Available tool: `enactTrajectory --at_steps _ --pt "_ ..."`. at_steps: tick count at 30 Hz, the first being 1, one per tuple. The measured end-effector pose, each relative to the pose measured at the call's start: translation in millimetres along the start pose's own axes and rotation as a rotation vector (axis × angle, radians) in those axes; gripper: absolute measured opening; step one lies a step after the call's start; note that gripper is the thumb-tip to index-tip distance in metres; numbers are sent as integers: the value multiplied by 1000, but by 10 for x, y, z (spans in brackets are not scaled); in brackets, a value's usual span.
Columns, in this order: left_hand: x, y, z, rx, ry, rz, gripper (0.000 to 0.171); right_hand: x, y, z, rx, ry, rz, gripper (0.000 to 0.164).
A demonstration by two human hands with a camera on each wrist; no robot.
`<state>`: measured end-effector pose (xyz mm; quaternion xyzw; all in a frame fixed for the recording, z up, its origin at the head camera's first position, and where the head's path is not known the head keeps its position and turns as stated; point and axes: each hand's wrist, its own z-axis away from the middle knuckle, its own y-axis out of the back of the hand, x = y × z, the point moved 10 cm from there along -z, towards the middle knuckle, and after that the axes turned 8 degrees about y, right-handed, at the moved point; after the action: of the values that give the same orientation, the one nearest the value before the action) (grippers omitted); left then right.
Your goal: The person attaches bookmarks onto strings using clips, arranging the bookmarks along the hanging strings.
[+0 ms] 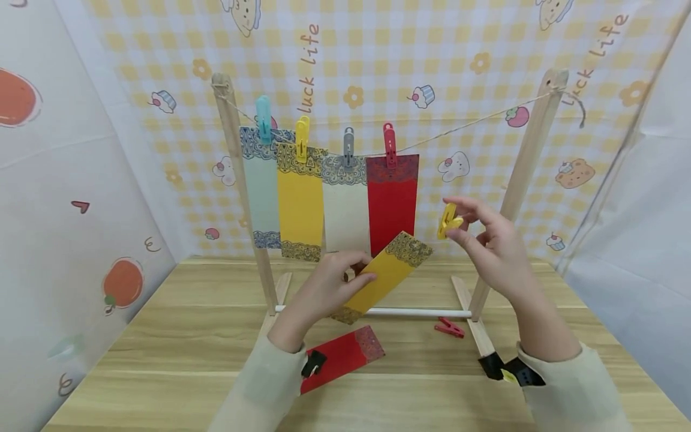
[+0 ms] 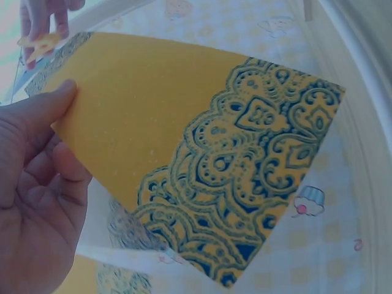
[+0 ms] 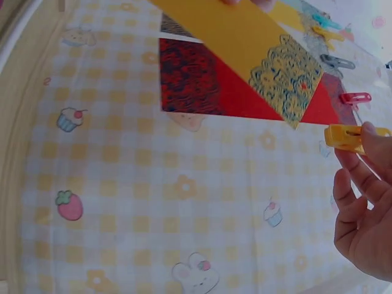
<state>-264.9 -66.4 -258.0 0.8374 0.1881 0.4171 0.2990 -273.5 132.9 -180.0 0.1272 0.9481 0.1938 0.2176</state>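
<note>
My left hand [image 1: 337,279] pinches a yellow paper card [image 1: 385,277] with dark lace-patterned ends, tilted in front of the hanging row. In the left wrist view the thumb lies on the face of the card [image 2: 153,104]. A yellow clothespin [image 1: 447,222] sits between the thumb and fingers of my right hand [image 1: 499,252], to the right of the card and apart from it. On the string [image 1: 459,129] hang a pale green card [image 1: 263,192], a yellow card [image 1: 300,198], a cream card [image 1: 345,207] and a red card [image 1: 393,195], each under a clothespin.
The string runs between two wooden posts [image 1: 531,144], joined low down by a white rod [image 1: 418,312]. On the wooden table [image 1: 178,354] lie a red card [image 1: 342,363], partly behind the left sleeve, and a red clothespin [image 1: 449,327]. A checked cloth [image 1: 378,48] hangs behind.
</note>
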Motion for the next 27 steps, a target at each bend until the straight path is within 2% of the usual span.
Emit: enactTrajectory --at_steps 7,14,19,27 --pt "116 64 -116 87 -16 7 8 -110 67 -235 65 2 40 42" --pt "176 115 -203 153 -9 38 10 -206 148 -414 118 28 12 39" --pt "212 142 -246 179 8 67 10 -273 198 -551 141 31 -14 37" --pt "316 166 -366 206 14 54 13 -345 236 -770 182 39 -91 35"
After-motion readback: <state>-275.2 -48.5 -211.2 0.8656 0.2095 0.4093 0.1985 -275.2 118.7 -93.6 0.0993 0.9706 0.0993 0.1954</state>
